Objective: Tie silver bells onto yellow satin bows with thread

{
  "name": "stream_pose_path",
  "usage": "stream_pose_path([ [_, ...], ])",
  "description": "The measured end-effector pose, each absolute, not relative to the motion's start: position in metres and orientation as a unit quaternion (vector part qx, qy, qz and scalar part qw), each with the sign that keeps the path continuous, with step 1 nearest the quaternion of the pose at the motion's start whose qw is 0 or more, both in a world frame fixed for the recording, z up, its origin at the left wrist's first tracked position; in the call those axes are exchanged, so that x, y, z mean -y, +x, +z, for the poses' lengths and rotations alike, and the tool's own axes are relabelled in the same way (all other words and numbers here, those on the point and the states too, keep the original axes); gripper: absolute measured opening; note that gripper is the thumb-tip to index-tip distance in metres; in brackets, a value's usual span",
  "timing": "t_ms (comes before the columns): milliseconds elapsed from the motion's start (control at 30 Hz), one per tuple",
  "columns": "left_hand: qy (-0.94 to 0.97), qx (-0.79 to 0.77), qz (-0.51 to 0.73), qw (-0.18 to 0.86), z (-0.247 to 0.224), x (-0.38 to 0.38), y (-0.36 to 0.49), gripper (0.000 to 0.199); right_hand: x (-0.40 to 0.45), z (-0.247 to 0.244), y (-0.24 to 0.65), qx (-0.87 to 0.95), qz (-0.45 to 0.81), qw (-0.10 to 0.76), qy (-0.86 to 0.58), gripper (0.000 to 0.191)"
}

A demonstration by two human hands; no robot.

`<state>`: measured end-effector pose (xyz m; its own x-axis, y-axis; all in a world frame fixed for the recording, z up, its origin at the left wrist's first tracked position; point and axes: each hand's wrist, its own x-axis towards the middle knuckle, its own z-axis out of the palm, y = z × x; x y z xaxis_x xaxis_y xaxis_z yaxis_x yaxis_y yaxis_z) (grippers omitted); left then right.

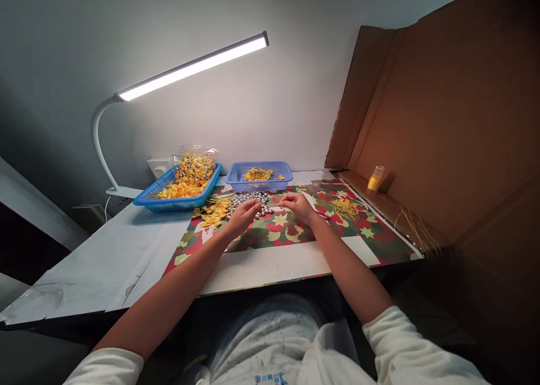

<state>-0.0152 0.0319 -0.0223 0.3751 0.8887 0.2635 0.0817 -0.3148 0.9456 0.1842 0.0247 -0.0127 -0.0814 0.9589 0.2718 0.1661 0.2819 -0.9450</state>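
Note:
My left hand (243, 216) is pinched closed at the near edge of a pile of silver beads (250, 198). Across from it, my right hand (297, 205) also has its thumb and fingers pressed together, a short gap away. Whatever lies in either pinch is too small to make out. Left of the beads, yellow artificial flower pieces (214, 212) are heaped on the patterned mat (291, 233). Thin yellow strands (346, 208) lie loose to the right of my right hand.
A blue basket (169, 206) at the left holds yellow flowers and a clear bag. Behind my hands stands a smaller blue basket (258, 185) with yellow pieces. A desk lamp (194, 64) hangs overhead. A small yellow-filled bottle (375, 180) stands by the cardboard wall (442, 109).

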Motion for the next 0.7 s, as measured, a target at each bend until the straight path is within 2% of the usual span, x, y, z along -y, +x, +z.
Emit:
stream_pose_path([
  [267, 0.621, -0.356, 0.439, 0.543, -0.017, -0.029, -0.015, 0.035, -0.027, -0.008, 0.197, 0.586, 0.377, 0.540, -0.472, 0.012],
  [367, 0.627, -0.356, 0.435, 0.539, -0.016, -0.029, -0.015, 0.033, -0.025, -0.011, 0.192, 0.623, 0.344, 0.530, -0.460, 0.015],
  [533, 0.643, -0.356, 0.428, 0.526, -0.017, -0.029, -0.015, 0.030, -0.022, -0.024, 0.169, 0.736, 0.324, 0.452, -0.386, 0.021],
  [700, 0.651, -0.363, 0.422, 0.517, -0.015, -0.028, -0.017, 0.031, -0.025, -0.028, 0.167, 0.744, 0.285, 0.487, -0.358, 0.021],
])
